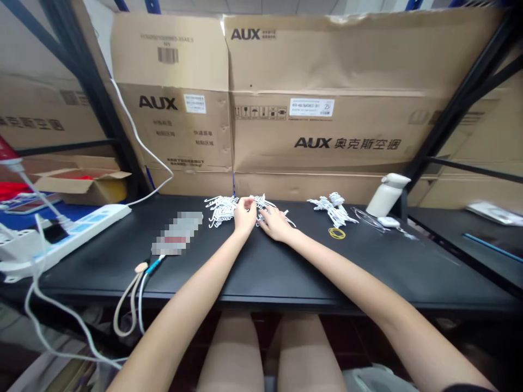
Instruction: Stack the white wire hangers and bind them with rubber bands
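— Listing centre frame first: left hand (244, 216) and right hand (274, 223), both stretched out over the black bench (286, 267), side by side at a pile of small white plastic pieces (229, 208).

— State of the fingers?

— Left fingers (247, 203) pinched shut on one white piece at the near edge of the pile. Right fingers lie half spread and flat on the right part of the same pile; whether they grip anything I cannot tell.

— Location of the pile?

— Centre of the frame, at the back of the bench, just before the cardboard boxes (327, 109) marked AUX.

— Other entries?

— Second, smaller bunch of white pieces (333, 209), right of centre, well apart from the hands. Yellow rubber band (336, 233) just below it. White bottle (386, 195) further right, leaning, with a small white object (388, 221) beside its foot. Blurred-out flat item (177, 234) left of centre, a cable loop (131, 305) hanging off the bench edge beneath it. White power strip (61, 239) at the left edge of the frame. Open carton (81, 182) at upper left.
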Motion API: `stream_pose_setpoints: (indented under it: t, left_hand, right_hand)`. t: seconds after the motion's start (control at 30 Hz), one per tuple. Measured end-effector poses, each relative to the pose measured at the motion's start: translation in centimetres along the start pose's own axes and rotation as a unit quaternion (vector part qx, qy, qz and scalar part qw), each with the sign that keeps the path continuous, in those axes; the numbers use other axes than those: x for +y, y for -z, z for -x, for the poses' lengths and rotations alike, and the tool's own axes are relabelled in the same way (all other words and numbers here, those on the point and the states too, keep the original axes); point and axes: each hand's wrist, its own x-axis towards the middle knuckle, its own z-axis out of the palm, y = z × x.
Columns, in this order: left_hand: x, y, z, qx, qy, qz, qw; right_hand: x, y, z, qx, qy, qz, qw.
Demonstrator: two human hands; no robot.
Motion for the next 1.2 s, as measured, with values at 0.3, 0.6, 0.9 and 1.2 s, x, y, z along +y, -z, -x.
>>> stream_pose_setpoints:
  t: [0.3, 0.6, 0.9, 1.2]
  left_hand:
    - [0.8, 0.5, 0.8, -0.119, -0.158, -0.213, 0.957]
    - [0.4, 0.5, 0.8, -0.246, -0.167, -0.321, 0.899]
    - [0.2, 0.4, 1.2, -0.277, -0.196, -0.312, 0.887]
    - [0.8, 0.5, 2.1, -0.298, -0.211, -0.326, 0.872]
  right_hand:
    - [2.8, 2.1, 2.1, 0.133, 0.057, -0.166, 0.975]
    - [7.9, 3.0, 2.8, 0.044, -0.122, -0.28, 0.951]
    - [7.5, 1.9, 2.7, 0.026, -0.081, -0.23, 0.969]
    - [7.3, 3.1, 2.8, -0.021, -0.124, -0.127, 0.984]
